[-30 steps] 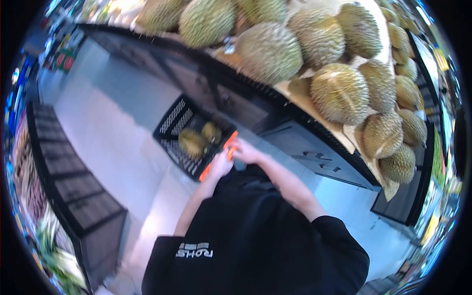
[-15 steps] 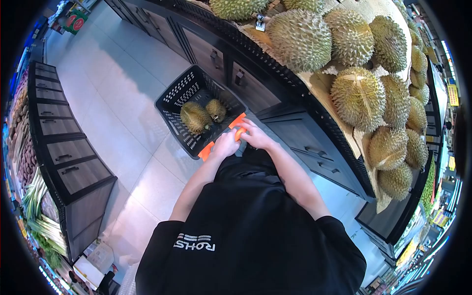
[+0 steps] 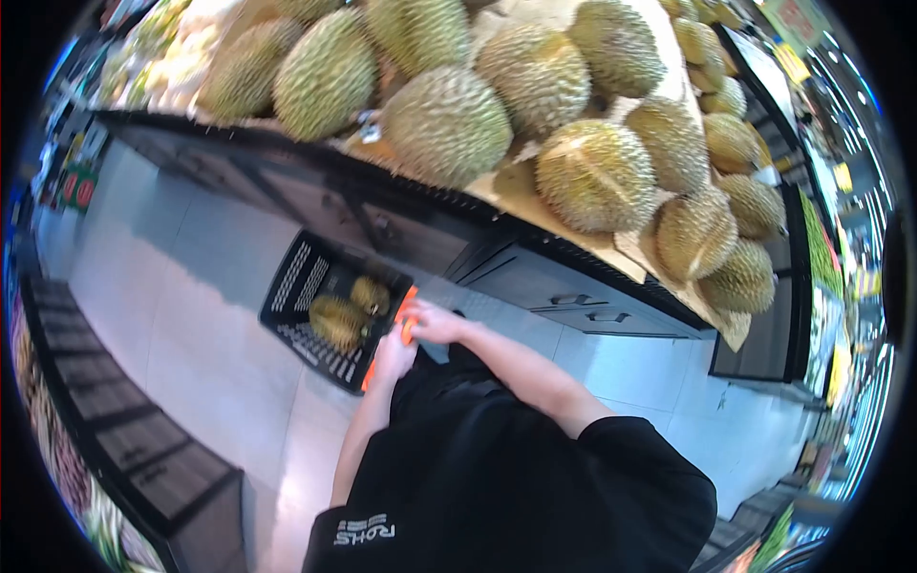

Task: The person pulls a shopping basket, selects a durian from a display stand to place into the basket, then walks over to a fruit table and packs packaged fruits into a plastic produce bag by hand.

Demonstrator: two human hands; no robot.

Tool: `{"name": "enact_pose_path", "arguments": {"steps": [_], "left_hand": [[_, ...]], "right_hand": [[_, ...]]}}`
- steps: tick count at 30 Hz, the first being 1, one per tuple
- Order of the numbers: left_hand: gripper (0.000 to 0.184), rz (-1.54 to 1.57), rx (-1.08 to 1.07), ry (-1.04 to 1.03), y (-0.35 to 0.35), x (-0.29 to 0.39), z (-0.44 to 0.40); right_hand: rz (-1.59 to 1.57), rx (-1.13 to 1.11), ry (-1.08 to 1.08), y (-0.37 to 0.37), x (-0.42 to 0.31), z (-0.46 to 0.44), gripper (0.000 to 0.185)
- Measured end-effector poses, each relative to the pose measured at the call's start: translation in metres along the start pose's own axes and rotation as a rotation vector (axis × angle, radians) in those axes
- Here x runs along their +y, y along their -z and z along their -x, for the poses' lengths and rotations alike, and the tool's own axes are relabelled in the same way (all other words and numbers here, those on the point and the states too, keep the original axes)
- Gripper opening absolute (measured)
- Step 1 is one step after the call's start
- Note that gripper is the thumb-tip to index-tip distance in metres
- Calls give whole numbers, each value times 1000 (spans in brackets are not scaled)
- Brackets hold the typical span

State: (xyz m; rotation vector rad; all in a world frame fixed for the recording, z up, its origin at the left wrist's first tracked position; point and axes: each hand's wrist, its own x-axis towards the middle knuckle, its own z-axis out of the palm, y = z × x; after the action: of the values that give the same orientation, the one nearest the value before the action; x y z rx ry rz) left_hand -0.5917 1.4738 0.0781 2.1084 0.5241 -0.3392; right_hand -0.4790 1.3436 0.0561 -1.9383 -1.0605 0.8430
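Both my hands are closed around the orange handle [image 3: 408, 330] of a black plastic shopping basket [image 3: 291, 277] in front of my body. My left hand [image 3: 394, 354] grips its left part, and my right hand [image 3: 435, 322] lies close beside it on the right. Inside the basket are a larger durian [image 3: 334, 323] and a smaller durian [image 3: 370, 295], side by side. The basket has perforated walls and is seen from above over the tiled floor; I cannot tell whether it touches the floor.
A dark display stand [image 3: 564, 277] with drawers runs along the front and right, close beyond the basket. Several durians [image 3: 447, 126] lie on brown paper on top. Another drawer cabinet [image 3: 124, 411] stands at the left, across the tiled floor [image 3: 181, 296].
My view has turned to the right, so the basket and hands appear further left and lower, and the durian stand spreads further across the top. My grip on the handle stays.
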Motion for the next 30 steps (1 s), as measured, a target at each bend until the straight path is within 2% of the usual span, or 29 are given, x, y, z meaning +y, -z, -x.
{"name": "enact_pose_path", "arguments": {"steps": [1, 2, 4, 7, 19, 30], "left_hand": [[39, 18, 5, 23, 1, 4, 2], [39, -56, 50, -41, -9, -14, -5], [31, -32, 19, 13, -1, 1, 0], [30, -30, 19, 13, -1, 1, 0], [30, -49, 15, 15, 0, -2, -4], [30, -37, 28, 34, 6, 1, -1]], "right_hand": [[-1, -5, 0, -1, 3, -1, 46], [10, -21, -21, 1, -2, -1, 47], [0, -43, -69, 3, -7, 0, 49], [-11, -66, -109, 6, -12, 1, 51], [-9, 48, -92, -1, -14, 3, 55], [22, 3, -118, 6, -21, -2, 56]]}}
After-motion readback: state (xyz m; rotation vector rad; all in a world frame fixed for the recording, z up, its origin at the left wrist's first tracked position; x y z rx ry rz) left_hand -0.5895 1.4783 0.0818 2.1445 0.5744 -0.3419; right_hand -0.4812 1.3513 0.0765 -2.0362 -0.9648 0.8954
